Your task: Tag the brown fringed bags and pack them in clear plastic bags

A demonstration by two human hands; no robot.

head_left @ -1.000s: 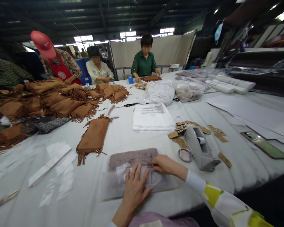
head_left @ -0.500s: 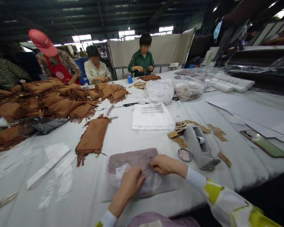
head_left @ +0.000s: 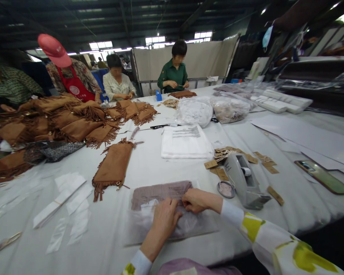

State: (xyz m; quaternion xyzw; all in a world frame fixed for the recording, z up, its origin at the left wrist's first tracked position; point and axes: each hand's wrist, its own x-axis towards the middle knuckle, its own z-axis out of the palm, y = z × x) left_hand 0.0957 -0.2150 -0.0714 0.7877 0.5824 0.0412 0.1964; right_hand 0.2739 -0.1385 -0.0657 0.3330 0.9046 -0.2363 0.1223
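A folded mauve cloth item in a clear plastic bag lies flat at the table's near edge, with a white label showing through. My left hand rests on the middle of the bag, its fingers bent down; what they pinch, if anything, is hidden. Beside it on the right, my right hand is closed at the bag's upper right part, and its fingertips are too small to read. A brown fringed pouch lies behind on the left.
A grey tape dispenser, a phone and brown tags lie to the right. White bags are stacked ahead. Brown pouches heap at the left, where several people work across the table.
My left hand has slid slightly right and up over the bag, closer to my right hand. The view has shifted a little.
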